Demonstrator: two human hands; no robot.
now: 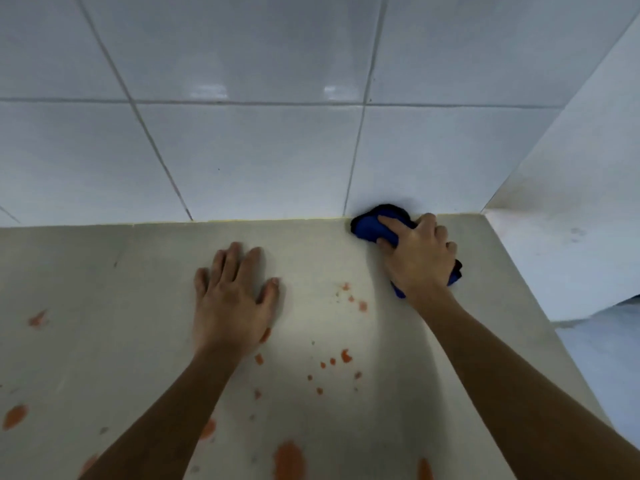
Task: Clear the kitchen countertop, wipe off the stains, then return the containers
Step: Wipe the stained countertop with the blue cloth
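Note:
A pale grey countertop (104, 271) fills the lower view and carries several orange stains (289, 459), large ones near the front edge and small spots in the middle. My right hand (419, 258) presses a crumpled blue cloth (369, 226) onto the counter at the back right, close to the tiled wall. My left hand (233, 296) lies flat on the counter, fingers spread, holding nothing. No containers are in view.
A white tiled wall (242, 150) rises behind the counter. A white side panel (571, 220) stands at the right end of the counter, with a lighter floor or surface (609, 351) below it.

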